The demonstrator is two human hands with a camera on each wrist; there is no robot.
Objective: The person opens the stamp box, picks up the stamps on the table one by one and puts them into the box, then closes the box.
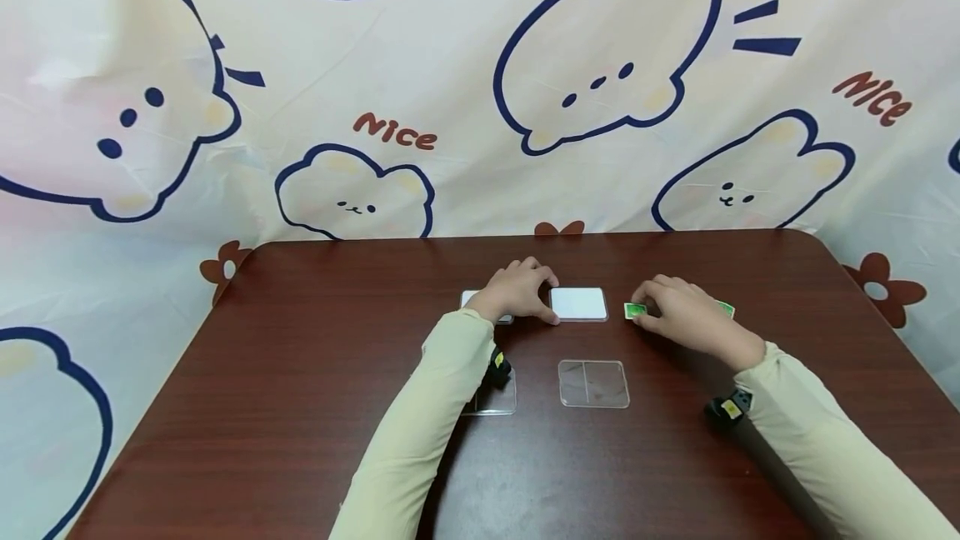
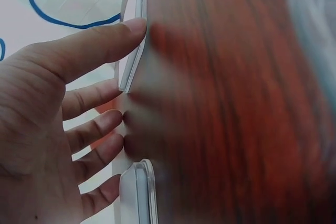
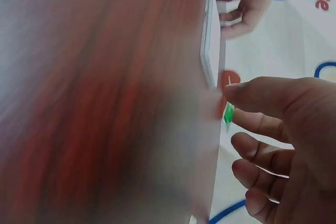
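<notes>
My left hand (image 1: pixel 517 290) spans the left end of a flat white-topped case (image 1: pixel 578 304), thumb on the near edge and index finger at the far corner. In the left wrist view the thumb presses the rim of this clear-edged case (image 2: pixel 140 6), and the other fingertips rest near the tabletop. A second case (image 2: pixel 142 195) lies beside the little finger, partly hidden by the hand in the head view. My right hand (image 1: pixel 686 313) pinches a small green card (image 1: pixel 635 310) between thumb and index finger, just right of the white case; its other fingers curl loosely.
Nearer me lie two clear plastic lids, one (image 1: pixel 594 383) in the middle and one (image 1: pixel 502 398) partly under the left forearm. Another green piece (image 1: pixel 726 308) shows behind the right hand. The brown table (image 1: pixel 300 407) ends at a printed cloth (image 1: pixel 450 40).
</notes>
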